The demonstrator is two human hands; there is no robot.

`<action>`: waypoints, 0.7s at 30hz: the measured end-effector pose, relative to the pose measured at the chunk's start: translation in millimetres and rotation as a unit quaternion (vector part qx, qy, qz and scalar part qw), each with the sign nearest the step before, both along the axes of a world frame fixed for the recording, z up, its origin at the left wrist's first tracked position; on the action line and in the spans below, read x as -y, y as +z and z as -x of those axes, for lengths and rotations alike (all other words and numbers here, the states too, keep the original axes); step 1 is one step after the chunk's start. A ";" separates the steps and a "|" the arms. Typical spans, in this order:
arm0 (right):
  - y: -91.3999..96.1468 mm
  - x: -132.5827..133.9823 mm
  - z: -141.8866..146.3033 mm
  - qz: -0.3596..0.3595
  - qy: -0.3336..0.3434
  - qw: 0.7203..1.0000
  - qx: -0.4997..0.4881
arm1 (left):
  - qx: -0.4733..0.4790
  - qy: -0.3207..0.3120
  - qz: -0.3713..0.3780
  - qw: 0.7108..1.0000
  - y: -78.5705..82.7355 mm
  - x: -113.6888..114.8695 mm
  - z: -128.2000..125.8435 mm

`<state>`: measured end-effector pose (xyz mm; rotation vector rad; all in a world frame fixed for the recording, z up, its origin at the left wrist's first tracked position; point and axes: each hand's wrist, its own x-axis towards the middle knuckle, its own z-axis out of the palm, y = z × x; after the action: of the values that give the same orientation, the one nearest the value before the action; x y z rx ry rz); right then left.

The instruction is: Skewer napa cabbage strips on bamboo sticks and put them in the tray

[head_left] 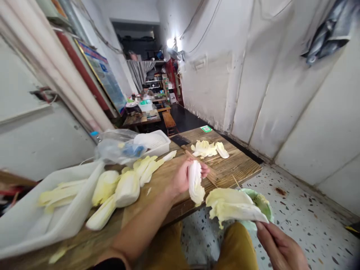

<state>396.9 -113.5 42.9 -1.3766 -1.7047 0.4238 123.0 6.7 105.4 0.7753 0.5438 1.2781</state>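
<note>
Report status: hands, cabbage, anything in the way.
Left hand holding small cabbage piece. Right hand gripping large cabbage leaf, white end. Leaf partly hiding green container.

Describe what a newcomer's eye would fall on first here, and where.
Probably the large cabbage leaf at lower right, its end held by the right hand. Next, the smaller leaf in the left hand, near the front of the wooden table. The white tub with pale leaves inside, at left, stands out.

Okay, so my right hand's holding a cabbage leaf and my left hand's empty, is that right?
Not quite: your left hand isn't empty; the head view shows it holding a pale cabbage piece. Your right hand does hold a cabbage leaf.
</note>
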 end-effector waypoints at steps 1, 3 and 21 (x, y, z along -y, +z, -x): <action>4.4 0.5 12.9 -0.006 0.028 1.000 0.001 | -0.001 0.001 0.037 0.999 -7.6 7.9 5.5; 8.1 0.7 34.0 -0.011 0.070 0.998 0.000 | -0.007 -0.001 0.114 0.994 -21.7 19.6 16.8; -7.1 -8.7 75.9 0.102 0.194 0.975 0.042 | -0.041 0.195 0.168 0.965 -94.0 16.9 55.9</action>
<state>321.0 -104.8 35.8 -1.2130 -2.0530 0.7867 67.2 -10.2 11.4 0.4480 0.9883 1.4641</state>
